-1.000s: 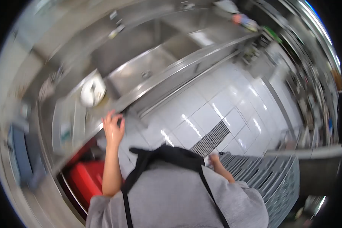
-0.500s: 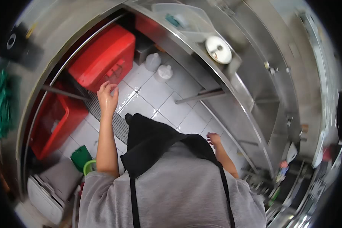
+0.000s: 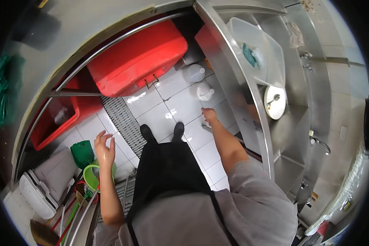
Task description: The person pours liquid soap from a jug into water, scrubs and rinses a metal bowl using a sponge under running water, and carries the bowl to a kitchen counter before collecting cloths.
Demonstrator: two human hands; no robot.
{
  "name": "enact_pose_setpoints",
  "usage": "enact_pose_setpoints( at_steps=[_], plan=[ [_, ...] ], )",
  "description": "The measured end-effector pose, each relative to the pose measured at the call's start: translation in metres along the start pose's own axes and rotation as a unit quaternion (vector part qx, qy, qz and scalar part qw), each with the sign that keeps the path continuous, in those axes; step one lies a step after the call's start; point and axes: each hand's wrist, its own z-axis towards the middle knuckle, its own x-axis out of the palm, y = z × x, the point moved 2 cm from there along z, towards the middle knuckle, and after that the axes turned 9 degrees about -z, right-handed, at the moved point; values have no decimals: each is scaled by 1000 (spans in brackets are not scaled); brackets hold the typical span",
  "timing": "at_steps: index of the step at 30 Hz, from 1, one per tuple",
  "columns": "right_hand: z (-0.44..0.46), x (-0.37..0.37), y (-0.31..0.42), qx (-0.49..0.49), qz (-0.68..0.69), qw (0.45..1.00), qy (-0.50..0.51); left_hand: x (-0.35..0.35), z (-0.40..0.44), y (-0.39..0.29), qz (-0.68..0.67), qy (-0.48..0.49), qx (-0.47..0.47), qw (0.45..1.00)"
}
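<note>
My left hand (image 3: 105,148) hangs over the tiled floor with wet-looking skin and loosely bent fingers held apart; nothing is in it. Below and beside it are a dark green dustpan-like piece (image 3: 82,153) and a lime-green bucket (image 3: 92,176). My right hand (image 3: 209,115) is stretched forward, its fingers slightly curled and holding nothing that I can see. Closest to that hand stands a white plastic jug (image 3: 205,91), with a second translucent jug (image 3: 194,73) behind it. Neither jug is touched.
Red bins (image 3: 139,57) stand under the steel counter at the left front. A floor drain grate (image 3: 122,121) runs past my boots. On the right, a steel sink (image 3: 289,164) holds a clear tub (image 3: 270,53) and a round white lid (image 3: 274,102). A grey bin (image 3: 55,168) sits lower left.
My body has turned and stepped forward. My right hand has swung from my side to out in front, while my left hand has dropped back from the red bin toward the green bucket.
</note>
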Motion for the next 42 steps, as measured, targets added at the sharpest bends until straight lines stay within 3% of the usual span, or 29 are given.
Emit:
enact_pose_setpoints(
  at_steps=[3,6,7,10,14,16,18,19,22,23,26,27,30,33,36,39,42],
  plan=[
    [98,23,-17,119,77,989,-42,27,-6,14,30,15,-32,999],
    [167,37,-25,166,74,983,2,60,-18,35,70,29,-68,995],
    [182,40,-28,133,93,987,3,70,-22,42,80,30,-84,993],
    [236,52,-32,203,234,951,-20,101,-27,66,99,31,-114,988],
    [323,62,-54,172,341,917,-112,131,-37,87,128,38,-111,985],
    [355,62,-67,173,392,902,-52,140,-49,102,148,41,-122,981],
    [381,65,-88,169,454,873,-59,146,-58,113,157,44,-139,977],
    [374,66,-90,123,456,878,-74,148,-64,116,155,46,-151,975],
    [330,57,-83,60,370,926,-55,151,-79,118,142,57,-171,973],
    [306,51,-74,78,336,935,-86,151,-82,118,153,62,-165,972],
    [341,45,-142,-87,129,984,-85,151,-93,124,156,62,-170,971],
    [341,41,-154,-186,68,970,-141,150,-97,124,156,60,-173,970],
    [374,26,-204,-101,-124,969,-189,152,-113,134,170,65,-166,969],
    [361,22,-206,67,45,943,-323,152,-131,142,181,70,-173,966],
    [343,14,-199,150,144,949,-237,153,-145,154,158,86,-219,959],
    [324,14,-185,161,114,951,-238,157,-148,161,155,89,-224,958],
    [347,14,-204,1,15,964,-264,161,-144,162,145,82,-206,964]
  ],
)
